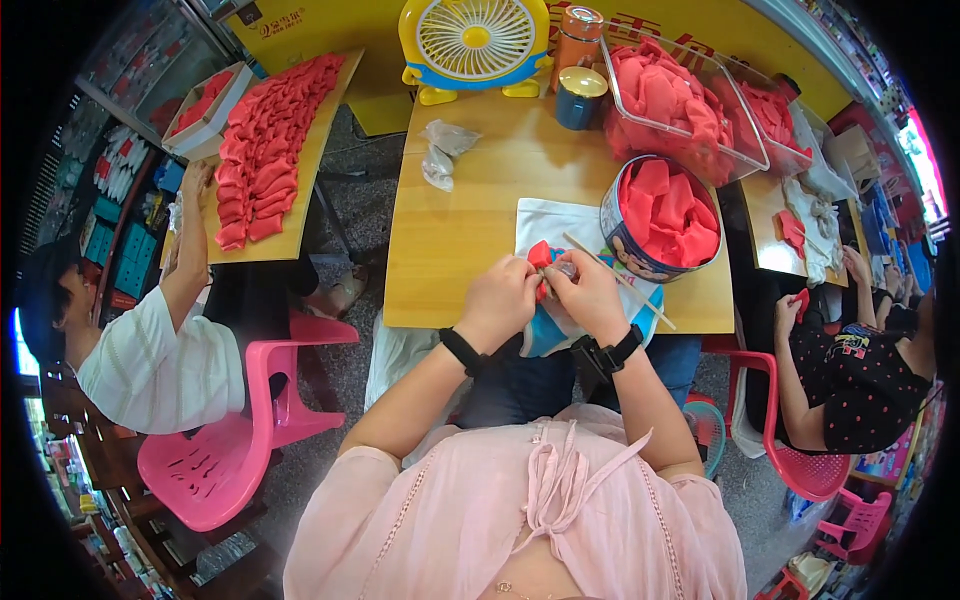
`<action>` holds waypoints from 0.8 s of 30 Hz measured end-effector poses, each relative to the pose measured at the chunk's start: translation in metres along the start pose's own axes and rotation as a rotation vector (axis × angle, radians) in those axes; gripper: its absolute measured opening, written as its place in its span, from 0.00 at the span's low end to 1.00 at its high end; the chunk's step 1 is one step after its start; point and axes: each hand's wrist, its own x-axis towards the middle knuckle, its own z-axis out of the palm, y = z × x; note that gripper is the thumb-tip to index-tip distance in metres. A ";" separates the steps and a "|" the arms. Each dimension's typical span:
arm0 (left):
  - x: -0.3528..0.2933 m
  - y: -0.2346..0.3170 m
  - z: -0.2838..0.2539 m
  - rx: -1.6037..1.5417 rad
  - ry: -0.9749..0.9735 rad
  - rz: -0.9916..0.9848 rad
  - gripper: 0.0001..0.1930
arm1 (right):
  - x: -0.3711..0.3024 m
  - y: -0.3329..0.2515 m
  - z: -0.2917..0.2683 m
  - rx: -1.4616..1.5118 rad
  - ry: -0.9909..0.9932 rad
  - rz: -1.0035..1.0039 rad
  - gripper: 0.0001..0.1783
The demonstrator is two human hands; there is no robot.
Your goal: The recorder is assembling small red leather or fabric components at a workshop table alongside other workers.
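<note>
Close together over the near edge of my table, both my hands are closed in a pinch. My left hand grips a small red cloth piece between thumb and fingertips. The thumb and fingers of my right hand meet at the same piece, with a small greyish, shiny bit beside them that I cannot make out. A thin wooden stick slants past my right hand; whether it is held or only lies there I cannot tell. Under the hands lie a white cloth and a blue-and-white printed cloth.
A round tin heaped with red pieces stands right of my hands. Behind it are a clear bin, a dark mug, an orange flask and a yellow fan. A crumpled plastic bag lies left. Co-workers sit both sides.
</note>
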 end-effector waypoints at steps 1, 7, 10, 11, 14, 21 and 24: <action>0.001 0.000 0.002 0.039 -0.021 0.004 0.08 | 0.001 0.002 0.000 0.007 0.009 -0.007 0.16; -0.002 -0.011 0.003 -0.005 -0.026 0.032 0.06 | -0.002 -0.012 -0.004 0.013 -0.020 0.032 0.15; -0.006 -0.006 0.002 -0.068 0.021 0.013 0.08 | -0.003 -0.007 -0.002 -0.012 -0.012 0.025 0.13; -0.006 -0.004 0.001 -0.095 0.041 -0.004 0.09 | -0.003 -0.003 -0.001 -0.029 0.019 -0.023 0.13; -0.005 0.004 -0.002 0.000 0.023 -0.002 0.11 | -0.001 0.003 -0.002 0.219 -0.071 0.234 0.11; 0.014 0.003 -0.006 0.111 -0.127 0.023 0.10 | -0.003 -0.007 -0.006 0.344 -0.094 0.290 0.09; 0.016 0.001 -0.007 -0.003 -0.116 0.049 0.09 | -0.002 0.001 -0.009 0.288 -0.111 0.241 0.10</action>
